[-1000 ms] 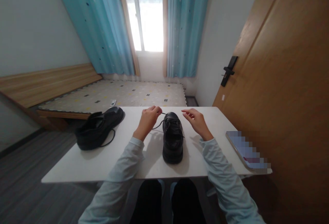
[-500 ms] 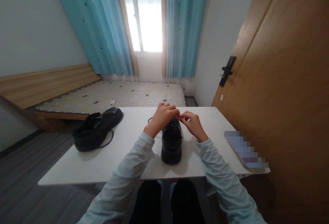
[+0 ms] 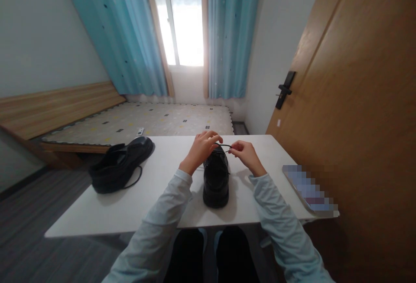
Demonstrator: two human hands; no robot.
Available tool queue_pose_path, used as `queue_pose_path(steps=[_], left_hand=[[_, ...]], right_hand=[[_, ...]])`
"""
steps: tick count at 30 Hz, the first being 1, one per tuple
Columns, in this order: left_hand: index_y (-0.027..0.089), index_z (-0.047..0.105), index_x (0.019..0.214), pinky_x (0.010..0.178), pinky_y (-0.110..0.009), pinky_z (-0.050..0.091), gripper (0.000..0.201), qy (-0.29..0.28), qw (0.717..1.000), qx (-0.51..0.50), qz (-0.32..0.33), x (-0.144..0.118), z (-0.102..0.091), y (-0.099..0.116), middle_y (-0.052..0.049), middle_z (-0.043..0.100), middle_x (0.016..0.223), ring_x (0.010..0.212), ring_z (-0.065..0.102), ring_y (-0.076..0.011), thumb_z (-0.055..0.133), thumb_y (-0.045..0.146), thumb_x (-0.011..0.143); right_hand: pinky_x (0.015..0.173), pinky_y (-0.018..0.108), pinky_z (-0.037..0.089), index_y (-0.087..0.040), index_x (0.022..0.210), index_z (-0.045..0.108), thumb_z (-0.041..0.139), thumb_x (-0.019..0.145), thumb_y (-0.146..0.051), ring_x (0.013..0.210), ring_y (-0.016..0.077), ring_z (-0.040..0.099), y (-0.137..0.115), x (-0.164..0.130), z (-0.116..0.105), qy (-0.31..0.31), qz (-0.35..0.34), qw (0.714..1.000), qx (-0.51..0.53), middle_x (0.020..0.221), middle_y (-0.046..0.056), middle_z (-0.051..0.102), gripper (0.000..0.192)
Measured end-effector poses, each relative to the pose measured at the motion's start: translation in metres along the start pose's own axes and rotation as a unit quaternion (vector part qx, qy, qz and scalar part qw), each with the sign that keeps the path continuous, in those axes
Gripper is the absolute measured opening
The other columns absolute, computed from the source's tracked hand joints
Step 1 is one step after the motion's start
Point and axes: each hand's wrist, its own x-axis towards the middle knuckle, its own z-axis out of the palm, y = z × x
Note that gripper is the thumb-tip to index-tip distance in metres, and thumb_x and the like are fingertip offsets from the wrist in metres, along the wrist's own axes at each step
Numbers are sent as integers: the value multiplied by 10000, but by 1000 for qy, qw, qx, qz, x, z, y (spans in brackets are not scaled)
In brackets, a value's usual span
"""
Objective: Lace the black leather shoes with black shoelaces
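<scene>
Both hands are over the black shoe in the middle of the counter. The left hand and the right hand each pinch the lace between closed fingers.

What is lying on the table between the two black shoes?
Head view: only bare white table between the left shoe and the middle shoe, crossed by the left hand's sleeve.

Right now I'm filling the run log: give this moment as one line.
left hand: pinching thin black shoelace | right hand: pinching same lace | black leather shoe: upright on white table
</scene>
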Motion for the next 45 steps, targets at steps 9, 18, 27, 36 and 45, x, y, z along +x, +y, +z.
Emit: queue_pose_path(steps=[9,18,27,36,45], left_hand=[[315,750,796,901,-427,375,128,-75,996,32,-39,2,-5,5,-24,618,1146,1128,448,-267,706,200,760],[309,754,837,864,-377,411,148,-147,986,25,-73,5,-11,6,-32,641,1088,1067,503,-256,709,195,754],[278,753,831,915,-350,403,122,-143,988,-34,-48,4,12,-12,-33,673,986,980,566,-206,701,211,744],[246,753,800,934,-329,415,115,-151,986,-68,-35,6,19,-17,-35,699,950,959,592,-193,678,186,735],[247,736,863,906,-351,432,118,-157,986,-37,-29,4,10,-11,-47,648,990,976,570,-209,671,235,765]], right_hand=[[490,228,405,-157,639,597,677,569,-236,572,150,610,0,-2,0,-46,63,996,50,588,40,669,132],[483,229,393,-145,620,632,700,569,-260,513,120,549,6,-2,4,-63,59,996,18,575,32,658,142],[493,248,376,-151,603,684,744,576,-344,494,120,495,13,-3,8,-50,34,996,-60,563,27,637,204],[494,240,373,-161,543,620,775,562,-409,494,112,484,10,-5,12,-39,29,998,-46,533,10,602,293],[456,214,338,-150,652,632,670,574,-267,479,82,443,1,-9,16,-44,73,996,23,585,-11,579,146]])
